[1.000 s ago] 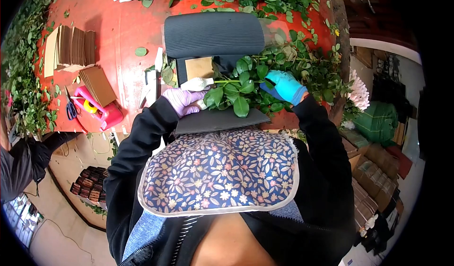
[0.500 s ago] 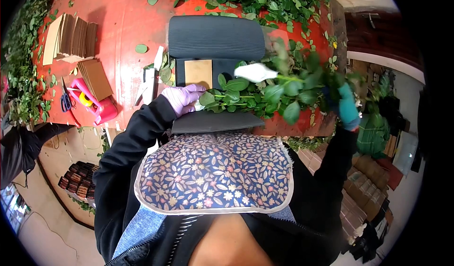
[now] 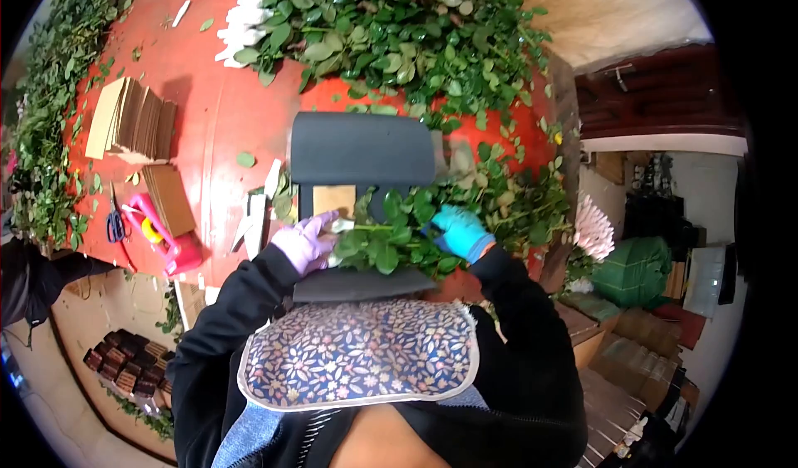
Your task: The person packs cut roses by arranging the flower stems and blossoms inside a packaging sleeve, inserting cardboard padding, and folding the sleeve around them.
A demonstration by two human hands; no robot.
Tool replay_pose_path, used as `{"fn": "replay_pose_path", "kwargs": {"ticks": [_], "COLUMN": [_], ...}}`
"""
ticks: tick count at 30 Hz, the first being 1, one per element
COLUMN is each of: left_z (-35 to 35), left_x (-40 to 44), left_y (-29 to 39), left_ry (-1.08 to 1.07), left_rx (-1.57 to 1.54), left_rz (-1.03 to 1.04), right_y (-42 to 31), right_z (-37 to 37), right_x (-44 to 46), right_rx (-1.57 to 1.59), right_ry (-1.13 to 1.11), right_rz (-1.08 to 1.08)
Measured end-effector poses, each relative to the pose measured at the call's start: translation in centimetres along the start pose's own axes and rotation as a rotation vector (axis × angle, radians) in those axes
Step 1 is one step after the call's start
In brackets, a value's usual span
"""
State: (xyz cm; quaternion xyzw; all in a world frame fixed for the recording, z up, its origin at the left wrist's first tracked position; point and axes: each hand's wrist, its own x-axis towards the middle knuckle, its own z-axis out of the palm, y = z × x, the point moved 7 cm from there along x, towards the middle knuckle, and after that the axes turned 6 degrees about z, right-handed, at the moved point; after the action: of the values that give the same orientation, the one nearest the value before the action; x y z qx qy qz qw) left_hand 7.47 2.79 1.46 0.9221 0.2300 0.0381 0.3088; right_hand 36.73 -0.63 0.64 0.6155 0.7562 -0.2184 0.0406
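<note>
My left hand (image 3: 304, 242), in a lilac glove, curls at the bud end of the leafy rose stems (image 3: 384, 252), by a white bud (image 3: 341, 226) that shows only in part. My right hand (image 3: 464, 232), in a teal glove, is closed around the stems farther right, among the leaves. The stems lie across a dark ribbed mat (image 3: 362, 148), whose far end is rolled up and whose near flap (image 3: 364, 284) lies toward my apron. A tan cardboard piece (image 3: 334, 199) rests on the mat just beyond my left fingers.
Stacked cardboard pieces (image 3: 137, 123), scissors (image 3: 115, 225) and a pink tape dispenser (image 3: 170, 239) are at the left. A white-handled tool (image 3: 256, 219) lies beside the mat. A large pile of white-budded roses (image 3: 391, 36) covers the table's far side; a green bundle (image 3: 632, 270) stands at the right.
My right hand has come in from the far right with a white rose to the stems on the mat. My left hand stays by the bud end. The view has tilted up.
</note>
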Motion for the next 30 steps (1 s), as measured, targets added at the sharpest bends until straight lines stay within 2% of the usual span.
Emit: {"fn": "replay_pose_path", "kwargs": {"ticks": [2,5,7,8,9,10,11,13,14,15,16,17,18,19,20,21,24,25,26,27,29,30], "left_z": [-0.4,-0.2,-0.8,-0.7,-0.6,-0.9,-0.7,0.5,1.3,0.0,0.3,0.7,-0.4,1.2,2.8,1.2,-0.8,-1.5,-0.6,0.2,1.2,1.6], "left_x": [0.4,0.8,1.1,1.1,1.0,1.0,0.9,0.7,0.7,0.8,0.7,0.4,0.4,0.1,-0.3,0.0,-0.1,-0.3,-0.5,-0.3,-0.4,-0.3], "left_y": [-0.1,-0.5,-0.1,-0.2,-0.3,-0.2,-0.4,-1.0,-1.3,-0.4,-0.7,-0.9,0.4,-0.6,-1.6,-0.8,0.0,1.9,1.1,0.4,0.4,0.2], "left_ry": [-0.083,-0.004,0.014,0.036,0.056,0.063,0.07,-0.01,-0.003,0.038,0.045,0.052,0.014,0.004,-0.004,0.028,0.117,0.149,0.117,0.091,0.164,0.149], "left_rx": [-0.064,-0.074,-0.076,-0.091,-0.108,-0.09,-0.093,-0.144,-0.151,-0.096,-0.136,-0.172,-0.127,-0.175,-0.222,-0.176,-0.134,-0.158,-0.227,-0.293,-0.263,-0.265], "left_rz": [-0.035,0.031,0.056,0.068,0.077,0.067,0.057,-0.025,-0.067,0.013,-0.01,-0.035,-0.008,-0.069,-0.131,-0.07,-0.013,-0.003,-0.095,-0.179,-0.125,-0.14], "right_y": [-0.8,0.0,-1.4,-2.5,-3.6,-6.6,-8.0,-11.3,-12.1,-13.4,-12.3,-12.4,-11.6,-10.9,-10.3,-9.1,-10.7,-10.8,-11.4,-11.7,-12.3,-12.1], "right_z": [-0.4,0.3,-3.3,-6.5,-10.0,-16.2,-20.0,-25.7,-25.7,-26.2,-23.6,-22.2,-20.2,-17.4,-15.8,-13.5,-11.7,-10.7,-8.6,-7.2,-7.6,-8.7], "right_x": [0.5,0.5,0.2,0.2,1.2,2.7,4.0,8.0,12.2,14.5,21.1,25.8,30.1,34.7,37.7,40.2,38.6,36.0,33.8,31.1,26.1,25.6], "right_rx": [-0.041,0.03,0.077,-0.047,-0.188,-0.037,-0.071,-0.074,-0.036,-0.037,-0.001,0.008,0.135,-0.117,-0.184,-0.227,-0.298,-0.351,-0.398,-0.414,-0.234,-0.216], "right_ry": [-0.099,-0.068,-0.24,-0.307,-0.383,-0.108,0.032,0.425,0.302,0.636,0.387,0.368,0.186,0.378,0.384,0.343,0.349,0.211,0.105,-0.002,0.032,0.081], "right_rz": [0.026,-0.041,-0.174,-0.204,-0.117,-0.235,-0.25,-0.508,-0.416,-0.659,-0.55,-0.499,-0.294,-0.43,-0.339,-0.28,-0.347,-0.367,-0.353,-0.462,-0.607,-0.569]}}
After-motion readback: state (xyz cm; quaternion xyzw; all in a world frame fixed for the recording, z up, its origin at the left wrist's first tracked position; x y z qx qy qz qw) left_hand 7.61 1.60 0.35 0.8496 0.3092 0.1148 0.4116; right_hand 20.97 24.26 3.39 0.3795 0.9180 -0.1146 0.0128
